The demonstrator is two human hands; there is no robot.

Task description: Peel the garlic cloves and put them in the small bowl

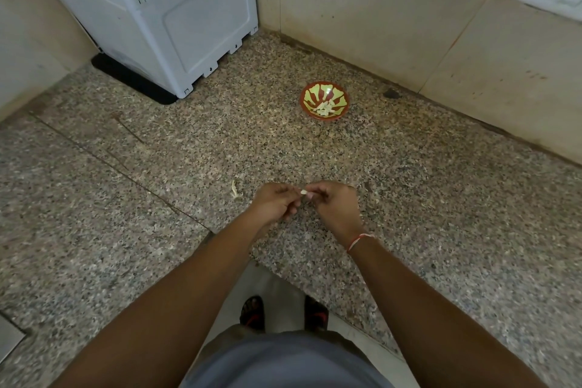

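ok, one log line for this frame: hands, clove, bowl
left hand: pinches garlic clove | right hand: pinches same clove | bowl: on counter, pale pieces inside | peel scrap: on counter

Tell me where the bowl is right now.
In the head view the bowl sits on the counter, ahead of the hands and slightly right, near the back wall, right of the white appliance.
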